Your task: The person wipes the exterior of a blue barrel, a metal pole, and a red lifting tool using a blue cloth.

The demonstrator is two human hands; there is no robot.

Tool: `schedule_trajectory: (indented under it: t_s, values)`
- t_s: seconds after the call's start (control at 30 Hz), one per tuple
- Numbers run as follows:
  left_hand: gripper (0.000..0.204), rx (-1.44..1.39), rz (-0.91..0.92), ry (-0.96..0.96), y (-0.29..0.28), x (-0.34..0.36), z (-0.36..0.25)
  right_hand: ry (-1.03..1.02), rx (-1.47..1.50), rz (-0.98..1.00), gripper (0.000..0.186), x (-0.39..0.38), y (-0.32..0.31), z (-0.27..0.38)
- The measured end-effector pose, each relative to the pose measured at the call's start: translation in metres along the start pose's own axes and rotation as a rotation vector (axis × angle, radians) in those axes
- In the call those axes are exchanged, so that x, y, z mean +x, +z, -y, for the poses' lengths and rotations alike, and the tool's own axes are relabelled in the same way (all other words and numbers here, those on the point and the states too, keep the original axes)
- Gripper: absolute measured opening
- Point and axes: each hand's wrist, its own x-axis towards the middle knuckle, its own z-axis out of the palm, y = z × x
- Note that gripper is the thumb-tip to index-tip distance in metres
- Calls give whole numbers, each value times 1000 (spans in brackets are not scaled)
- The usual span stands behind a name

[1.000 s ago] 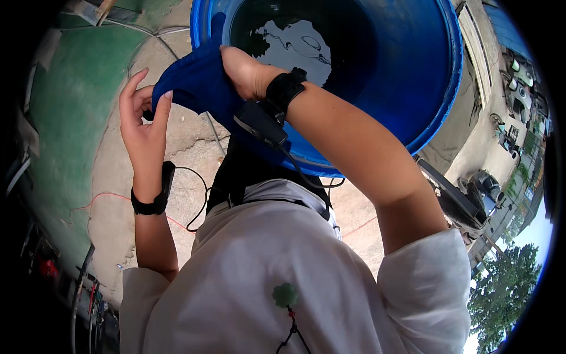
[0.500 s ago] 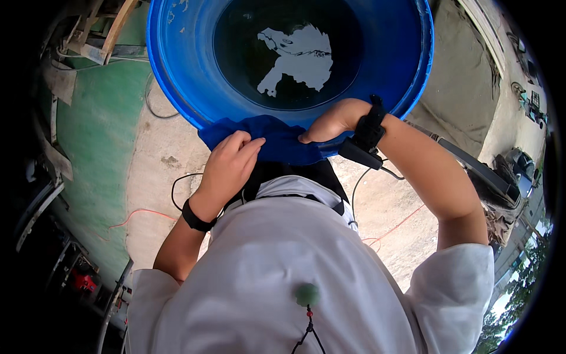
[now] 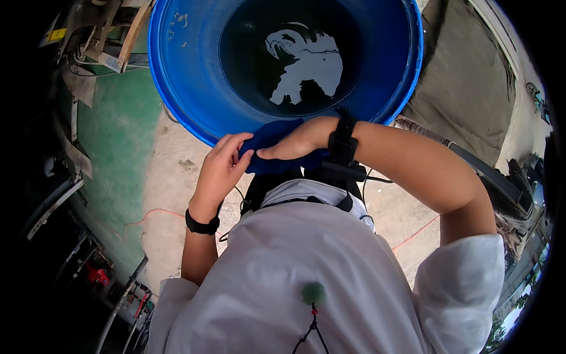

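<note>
A dark blue cloth [image 3: 270,134] lies bunched over the near rim of a large blue barrel [image 3: 194,97], which has dark water [image 3: 247,65] in it. My right hand [image 3: 300,140] reaches across the cloth from the right, its thumb pointing left along the top and its other fingers hidden beneath. At the cloth's left end is my left hand [image 3: 223,165], its fingers bent and its thumb close to my right thumb. The fingertips are on the cloth's edge, closed round it as far as I can see.
A green floor strip [image 3: 112,135] and metal frames [image 3: 59,206] lie to the left. To the right are a grey-brown sheet [image 3: 466,76] and a dark bar [image 3: 486,171]. Thin black cables [image 3: 377,179] hang by my waist; a red line [image 3: 415,233] crosses the ground.
My right hand has slid left along the rim, close to my left hand. The cloth is bunched into a shorter stretch, and the left hand has shifted to its end.
</note>
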Motion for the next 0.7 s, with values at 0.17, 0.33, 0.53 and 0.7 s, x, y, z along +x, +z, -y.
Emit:
schedule_trajectory:
  t_s: [0.17,0.33,0.53,0.7]
  values:
    - [26,229,-434,-64,-35,-15,42,-279,18,-142,67,83,-4,34]
    - [54,-181,-613,-284,-33,-18,108,-274,636,-115,83,116,-29,75]
    - [59,-957,-66,-501,-12,-3,171,-300,775,-134,80,143,-62,83]
    - [32,-471,-150,-195,-78,20,176,-348,729,-376,88,156,-72,106]
